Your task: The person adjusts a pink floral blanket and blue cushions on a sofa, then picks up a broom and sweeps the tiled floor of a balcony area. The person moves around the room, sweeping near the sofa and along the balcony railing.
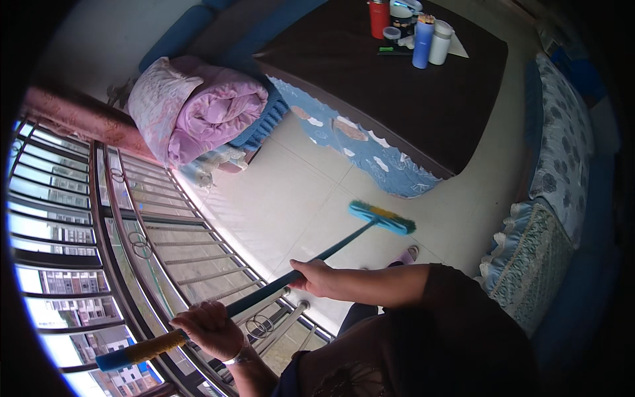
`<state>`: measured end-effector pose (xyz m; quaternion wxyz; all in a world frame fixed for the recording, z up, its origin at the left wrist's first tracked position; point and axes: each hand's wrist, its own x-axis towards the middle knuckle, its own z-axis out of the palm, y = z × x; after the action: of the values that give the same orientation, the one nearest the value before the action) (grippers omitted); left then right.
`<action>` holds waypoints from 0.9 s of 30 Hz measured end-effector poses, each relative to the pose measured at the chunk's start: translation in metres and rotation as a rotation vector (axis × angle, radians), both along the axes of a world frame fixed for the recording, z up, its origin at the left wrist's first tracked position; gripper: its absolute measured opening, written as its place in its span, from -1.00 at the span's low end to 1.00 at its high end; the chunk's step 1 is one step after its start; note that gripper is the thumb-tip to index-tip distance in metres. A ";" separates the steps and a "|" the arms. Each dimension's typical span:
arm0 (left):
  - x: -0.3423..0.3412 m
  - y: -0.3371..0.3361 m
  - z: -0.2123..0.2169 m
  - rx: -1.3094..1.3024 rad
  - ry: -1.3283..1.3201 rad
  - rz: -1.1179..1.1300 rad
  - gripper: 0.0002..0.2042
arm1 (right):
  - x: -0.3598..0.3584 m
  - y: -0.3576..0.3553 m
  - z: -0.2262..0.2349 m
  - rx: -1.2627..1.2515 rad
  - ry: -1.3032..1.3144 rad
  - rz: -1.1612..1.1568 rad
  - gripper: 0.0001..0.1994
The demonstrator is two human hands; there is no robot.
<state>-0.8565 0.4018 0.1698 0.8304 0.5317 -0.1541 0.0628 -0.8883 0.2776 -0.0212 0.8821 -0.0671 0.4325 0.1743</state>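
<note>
Dark sleeve (456, 311) occupies the foreground. Left hand (210, 329) grips the broom (262, 291) near its handle end (114, 358); right hand (312, 278) grips mid-handle. Broom head (381, 218) sits at floor level near the table (390, 99). Excessive backward pull could strike the railing (99, 198) with the handle.

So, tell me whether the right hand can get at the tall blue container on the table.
Probably not as things stand: the right hand is holding the broom handle, and the tall blue container stands across the dark-topped table, seemingly out of reach without stepping closer.
</note>
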 end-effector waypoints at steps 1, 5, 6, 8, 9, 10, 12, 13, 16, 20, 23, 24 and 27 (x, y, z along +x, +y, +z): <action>-0.003 0.018 -0.001 0.012 -0.014 0.092 -0.56 | 0.019 0.022 0.007 -0.050 -0.004 0.060 -0.71; -0.010 0.040 -0.034 0.024 -0.032 0.369 -0.67 | 0.079 0.076 0.042 -0.173 -0.098 0.154 -0.66; -0.010 0.034 -0.048 0.073 -0.032 0.454 -0.70 | 0.088 0.088 0.039 -0.090 -0.144 0.101 -0.65; -0.006 0.029 -0.081 0.084 0.047 0.428 -0.83 | 0.091 0.095 0.057 0.007 -0.187 0.142 -0.66; -0.003 0.011 -0.096 0.144 0.200 0.368 -0.90 | 0.097 0.091 0.025 0.016 -0.337 0.185 -0.74; -0.001 0.009 -0.118 0.267 0.190 0.295 -0.85 | 0.097 0.084 0.028 -0.106 -0.305 0.237 -0.84; -0.007 0.015 -0.145 0.537 0.068 0.170 -0.65 | 0.092 0.062 0.018 -0.211 -0.305 0.425 -0.78; -0.010 0.010 -0.154 0.669 -0.004 0.115 -0.59 | 0.088 0.041 0.001 -0.253 -0.307 0.434 -0.79; -0.022 -0.010 -0.173 0.671 0.201 0.078 -0.45 | 0.071 -0.034 -0.041 -0.149 -0.328 0.584 -0.83; -0.013 -0.009 -0.280 0.682 0.531 0.115 -0.39 | 0.029 -0.063 -0.027 -0.311 -0.414 0.803 -0.87; 0.008 -0.050 -0.264 1.143 0.078 -0.113 -0.32 | 0.004 -0.085 -0.028 -0.379 -0.412 0.882 -0.88; 0.013 -0.050 -0.285 1.105 0.136 -0.140 -0.39 | 0.002 -0.087 -0.025 -0.385 -0.420 0.914 -0.89; 0.037 -0.039 -0.345 1.243 0.028 -0.003 -0.59 | 0.012 -0.087 -0.020 -0.316 -0.412 0.910 -0.91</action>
<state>-0.8195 0.3630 -0.1749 0.3677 0.9163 -0.1519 -0.0468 -0.8765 0.1905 -0.0416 0.7628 -0.4136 0.1983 0.4557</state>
